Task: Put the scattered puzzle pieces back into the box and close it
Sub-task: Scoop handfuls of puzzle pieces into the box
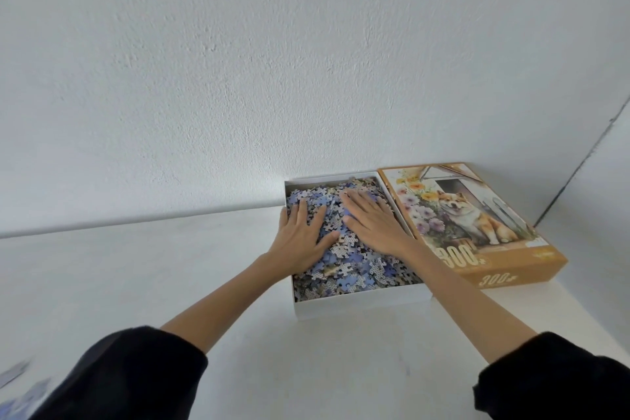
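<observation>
A white box base (358,305) sits right of centre in the frame on a white counter (153,276), heaped with puzzle pieces (354,273), mostly blue and grey. The left hand (301,237) is laid flat on the left part of the heap, fingers straight and spread, nothing grasped. The right hand (376,220) is pressed flat on the right part, fingers extended, nothing grasped either. The orange lid (477,225), printed with a dog, flowers and "300+", lies picture-up just right of the base, touching it. Blurred loose pieces (20,392) are seen at the lower left corner. Black sleeves (136,375) cover both upper forearms. A white textured wall (272,61) fills the upper frame.
</observation>
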